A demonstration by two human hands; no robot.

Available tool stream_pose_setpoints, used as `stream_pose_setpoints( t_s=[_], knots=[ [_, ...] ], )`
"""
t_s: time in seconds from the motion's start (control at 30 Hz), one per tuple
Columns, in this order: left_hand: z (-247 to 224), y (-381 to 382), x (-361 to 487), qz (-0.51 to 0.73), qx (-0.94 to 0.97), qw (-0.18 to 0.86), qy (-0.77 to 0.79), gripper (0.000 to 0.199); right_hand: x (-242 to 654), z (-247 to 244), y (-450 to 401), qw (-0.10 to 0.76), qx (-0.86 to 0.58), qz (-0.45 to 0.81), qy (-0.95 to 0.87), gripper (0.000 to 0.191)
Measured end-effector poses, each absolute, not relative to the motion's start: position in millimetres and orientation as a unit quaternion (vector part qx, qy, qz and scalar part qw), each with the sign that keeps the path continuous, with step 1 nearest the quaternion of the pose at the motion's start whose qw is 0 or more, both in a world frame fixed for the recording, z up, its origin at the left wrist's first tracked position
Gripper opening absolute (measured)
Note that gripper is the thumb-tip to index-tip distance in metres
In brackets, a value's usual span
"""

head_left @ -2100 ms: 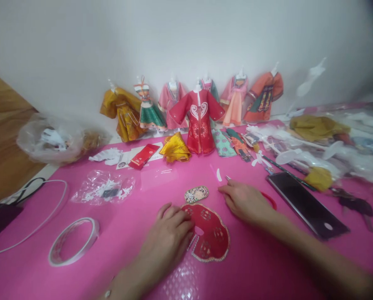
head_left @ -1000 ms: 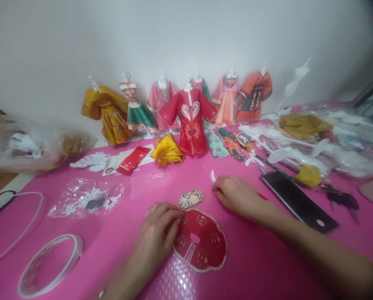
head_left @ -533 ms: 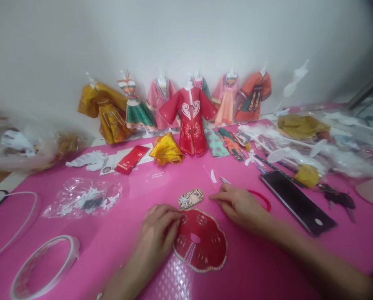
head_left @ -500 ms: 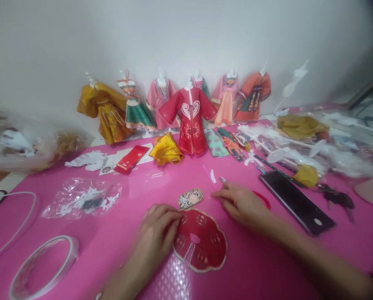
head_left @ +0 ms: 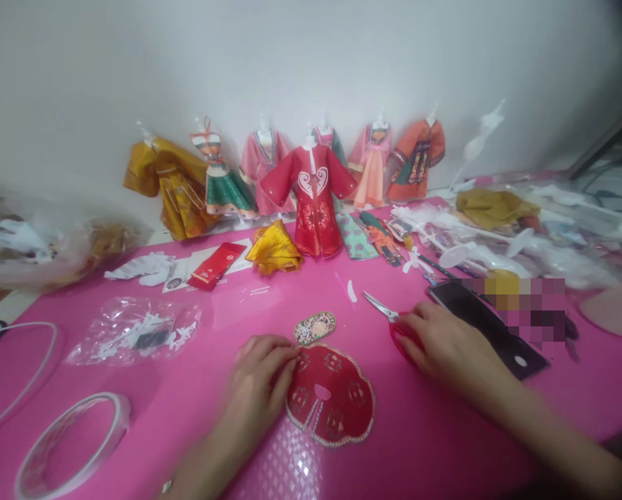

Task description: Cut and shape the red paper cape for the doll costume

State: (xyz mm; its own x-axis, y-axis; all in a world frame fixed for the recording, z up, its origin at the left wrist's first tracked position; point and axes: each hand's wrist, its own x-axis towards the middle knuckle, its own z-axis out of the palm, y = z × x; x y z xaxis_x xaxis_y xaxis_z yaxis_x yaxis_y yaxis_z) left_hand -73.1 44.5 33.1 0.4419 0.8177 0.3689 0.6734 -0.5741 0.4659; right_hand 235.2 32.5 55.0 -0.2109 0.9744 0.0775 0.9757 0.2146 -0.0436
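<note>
A red scalloped cloth piece (head_left: 345,378) with pale beaded edging and a slit lies flat on the pink table. My left hand (head_left: 263,378) pinches its upper left edge between thumb and fingers. Just above the cloth is a small oval patch (head_left: 315,328) covered in beads. To the right, my right hand (head_left: 430,340) has its fingers on the red handles of small scissors (head_left: 381,305), whose blades point up and left. A thin white curved piece (head_left: 352,292) lies left of the blade tips.
Small dressed forms stand along the wall, a red robe (head_left: 318,201) in front. A phone (head_left: 482,326) and plastic-wrapped pieces (head_left: 513,243) lie at the right. A tape roll (head_left: 76,444), a plastic bag of white parts (head_left: 138,332) and a red packet (head_left: 217,265) are at the left.
My right hand has moved right onto the scissors' handles, and the scissors' blades now show. My left hand stays on the red cloth's edge. The view has shifted slightly.
</note>
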Motion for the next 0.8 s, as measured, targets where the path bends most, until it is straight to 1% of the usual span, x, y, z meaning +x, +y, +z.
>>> stream_pose_setpoints(
  t_s=[0.1,0.27,0.37,0.43,0.5,0.6,0.67,0.8],
  knots=[
    [31.6,45.0,-73.4,0.280,0.841,0.129,0.444,0.019,243.8,44.2,28.4,0.058,-0.617,0.002,-0.785,0.023],
    [31.3,45.5,-74.7,0.282,0.842,0.126,0.442,0.017,255.3,43.2,18.6,0.105,-0.659,0.023,-0.744,0.023],
    [30.5,45.3,-76.0,0.294,0.842,0.122,0.436,0.016,259.4,50.0,8.3,0.150,-0.661,0.070,-0.732,0.032],
    [30.2,44.9,-76.3,0.306,0.840,0.126,0.429,0.016,259.0,52.0,1.8,0.166,-0.632,0.113,-0.749,0.038],
    [30.8,44.1,-76.1,0.313,0.839,0.135,0.423,0.016,255.6,51.0,-2.5,0.156,-0.599,0.149,-0.771,0.038],
    [32.8,42.8,-75.8,0.319,0.833,0.143,0.427,0.015,247.6,46.7,-3.6,0.124,-0.578,0.176,-0.787,0.031],
    [34.1,42.4,-76.0,0.322,0.828,0.146,0.434,0.015,242.8,44.1,-2.3,0.113,-0.580,0.177,-0.788,0.028],
    [34.8,42.3,-76.9,0.326,0.826,0.144,0.436,0.015,237.9,40.8,0.2,0.108,-0.575,0.158,-0.795,0.031]
  ],
)
